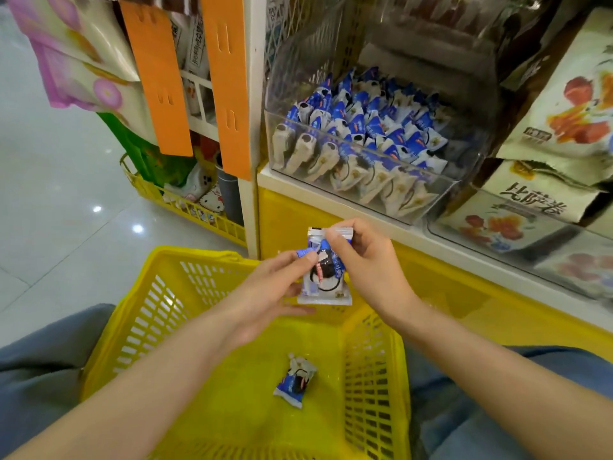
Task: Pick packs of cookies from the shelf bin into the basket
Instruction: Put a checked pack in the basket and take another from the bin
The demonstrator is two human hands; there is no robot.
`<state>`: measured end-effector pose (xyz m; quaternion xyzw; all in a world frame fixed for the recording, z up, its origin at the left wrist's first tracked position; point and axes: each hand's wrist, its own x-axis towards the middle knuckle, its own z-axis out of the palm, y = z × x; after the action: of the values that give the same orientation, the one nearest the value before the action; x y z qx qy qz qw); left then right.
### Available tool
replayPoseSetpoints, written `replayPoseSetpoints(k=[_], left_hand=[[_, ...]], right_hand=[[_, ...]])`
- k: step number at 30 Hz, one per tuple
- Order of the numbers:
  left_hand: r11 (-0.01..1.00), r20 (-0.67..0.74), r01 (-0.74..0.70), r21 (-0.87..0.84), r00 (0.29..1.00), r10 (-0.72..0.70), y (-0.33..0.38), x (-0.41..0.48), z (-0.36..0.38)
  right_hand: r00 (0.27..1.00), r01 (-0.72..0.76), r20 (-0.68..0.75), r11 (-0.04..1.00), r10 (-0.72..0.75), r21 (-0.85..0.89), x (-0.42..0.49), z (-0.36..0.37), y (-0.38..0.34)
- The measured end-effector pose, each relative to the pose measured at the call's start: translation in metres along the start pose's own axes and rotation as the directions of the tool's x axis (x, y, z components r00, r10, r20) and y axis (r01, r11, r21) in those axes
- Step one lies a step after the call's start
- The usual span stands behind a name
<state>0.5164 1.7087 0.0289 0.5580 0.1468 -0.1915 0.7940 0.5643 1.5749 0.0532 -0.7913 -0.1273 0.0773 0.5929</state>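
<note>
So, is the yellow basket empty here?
Not empty: one cookie pack lies on the floor of the yellow basket. A second pack is held above it, between left hand and right hand.

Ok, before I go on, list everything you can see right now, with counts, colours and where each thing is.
held pack: one, blue and white, above the basket
loose pack: one, blue and white, on the basket floor
basket: one, yellow, below the hands
shelf bin: one, clear, on the shelf above the hands
binned packs: many, blue and white, in rows in the shelf bin
snack bags: several, cream with red print, right of the shelf bin
orange strips: two, orange, hanging left of the shelf bin
floor basket: one, yellow, on the floor at left, holding goods
left hand: one, bare, pinching the held pack's left side
right hand: one, bare, pinching the held pack's top
</note>
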Motion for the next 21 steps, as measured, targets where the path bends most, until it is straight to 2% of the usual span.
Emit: replayPoseSetpoints(k=[3, 7, 8, 11, 13, 16, 18, 21], left_hand=[[0.992, 0.023, 0.008, -0.123, 1.0, -0.005, -0.012, 0.001, 0.012], [0.999, -0.083, -0.005, -0.045, 0.997, 0.001, -0.043, 0.007, 0.022], [1.0, -0.11, -0.002, -0.019, 0.994, 0.0, -0.051, 0.009, 0.022], [0.999, -0.177, 0.014, 0.038, 0.984, -0.007, -0.076, 0.019, 0.013], [0.995, -0.204, 0.034, 0.089, 0.979, -0.016, -0.092, 0.026, 0.005], [0.982, -0.251, 0.091, 0.164, 0.967, -0.047, -0.119, 0.038, -0.005], [0.971, -0.281, 0.145, 0.192, 0.956, -0.087, -0.138, 0.046, -0.011], [0.949, -0.346, 0.224, 0.223, 0.928, -0.138, -0.164, 0.059, -0.022]], right_hand=[[0.997, -0.071, -0.015, 0.997, 0.072, 0.039, -0.01, -0.011, 0.015], [0.984, -0.169, 0.052, 0.984, 0.172, -0.056, -0.022, -0.027, 0.047], [0.985, -0.167, 0.031, 0.981, 0.171, -0.098, -0.026, -0.032, 0.057], [0.978, -0.156, -0.185, 0.921, 0.094, -0.356, -0.034, -0.054, 0.096], [0.952, -0.256, -0.275, 0.843, 0.135, -0.473, -0.043, -0.062, 0.125], [0.912, -0.385, -0.301, 0.836, 0.278, -0.392, -0.06, -0.051, 0.159], [0.905, -0.373, -0.326, 0.875, 0.271, -0.308, -0.067, -0.04, 0.169], [0.897, -0.351, -0.378, 0.889, 0.229, -0.294, -0.064, -0.038, 0.174]])
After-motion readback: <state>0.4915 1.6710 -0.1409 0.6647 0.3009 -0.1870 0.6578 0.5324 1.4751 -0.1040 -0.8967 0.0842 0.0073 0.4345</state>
